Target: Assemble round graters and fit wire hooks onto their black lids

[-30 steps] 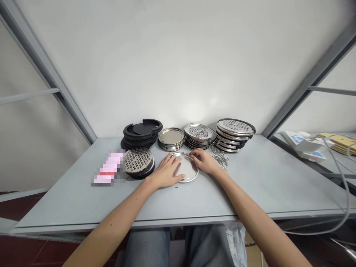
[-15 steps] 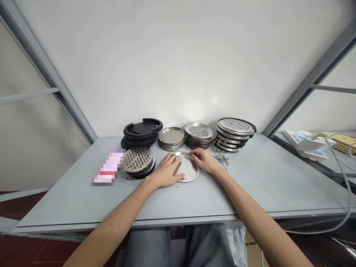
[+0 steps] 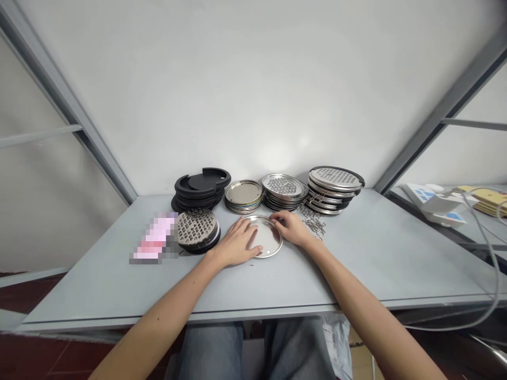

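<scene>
Plain pale wall backs a grey desk in the head view, with grey metal posts at either side. Taking the wall as 12 o'clock, a shallow round metal plate lies flat on the desk, near its middle.

At the plate's 9 o'clock, the left hand rests with a wide-open grip, fingers spread over the plate and thumb by the near rim. At 1 o'clock, the right hand touches the rim; its grip is half curled, and I cannot tell whether the rim is pinched.

Around the plate, black holders are piled at 10 o'clock, plain metal lids at 11 and silver graters at 1. Taller, black-edged graters stand stacked at 2, with wire hooks loose between 2 and 3. Just beyond the left hand, at 9, sits a short pile of grater discs; farther out lies a pixelated pink item.
</scene>
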`<state>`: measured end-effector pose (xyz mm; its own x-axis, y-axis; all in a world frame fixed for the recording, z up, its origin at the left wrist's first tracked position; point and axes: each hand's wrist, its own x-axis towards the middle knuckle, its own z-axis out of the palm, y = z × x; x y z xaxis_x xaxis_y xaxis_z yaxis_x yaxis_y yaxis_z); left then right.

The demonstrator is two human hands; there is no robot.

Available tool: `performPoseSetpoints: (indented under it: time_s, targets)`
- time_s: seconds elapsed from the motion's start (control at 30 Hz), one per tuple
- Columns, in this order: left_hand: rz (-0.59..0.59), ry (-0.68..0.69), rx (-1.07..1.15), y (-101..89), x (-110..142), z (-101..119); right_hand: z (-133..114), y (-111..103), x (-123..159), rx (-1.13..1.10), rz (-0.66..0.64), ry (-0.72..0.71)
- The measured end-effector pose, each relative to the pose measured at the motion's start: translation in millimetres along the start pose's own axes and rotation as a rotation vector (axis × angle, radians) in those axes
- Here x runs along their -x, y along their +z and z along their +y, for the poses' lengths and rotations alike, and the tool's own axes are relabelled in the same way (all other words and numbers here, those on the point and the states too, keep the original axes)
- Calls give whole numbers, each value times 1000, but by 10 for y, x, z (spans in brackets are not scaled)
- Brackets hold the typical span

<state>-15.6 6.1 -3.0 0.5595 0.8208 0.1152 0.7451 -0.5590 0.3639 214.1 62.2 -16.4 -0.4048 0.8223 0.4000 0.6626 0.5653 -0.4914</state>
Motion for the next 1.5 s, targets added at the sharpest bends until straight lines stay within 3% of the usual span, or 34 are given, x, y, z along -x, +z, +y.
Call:
performPoseSetpoints:
  time_s: [0.2,0.3,0.4,0.47,0.53,0.6,0.7,0.8,0.93,1.13,1.33,1.4,1.5]
  targets:
    - [24,0,-27,5,5,43,-16,-9,-1,-6,-21,22]
    - [143,6,-113,-7,67,169,-9,-2,0,-8,-20,27]
    - [304,34,-198,-154,210,293,6,5,3,-4,-22,28]
    - [410,-69,-254,-341,328,309,11,5,7,-3,-27,32]
    - [494,-266,-333,-557,432,258,9,-1,12,2,-37,37]
    - [454,-463,-415,-746,501,162,0,-7,17,7,-52,35]
    - [287,-656,-473,-897,539,5,-18,-12,23,2,-57,23]
    - [142,-754,-406,-910,536,-93,-38,-14,24,-11,-53,12]
    - [130,-801,-391,-914,527,-88,-56,-17,19,-26,-57,7]
    - [191,-763,-418,-993,491,30,-49,-15,21,-22,-53,17]
    - [213,-657,-437,-871,460,218,-52,-13,20,1,-60,12]
    - [257,-565,-400,-802,428,293,-48,-4,16,14,-53,16]
    - [254,-259,-250,-653,295,350,-42,3,12,28,5,46]
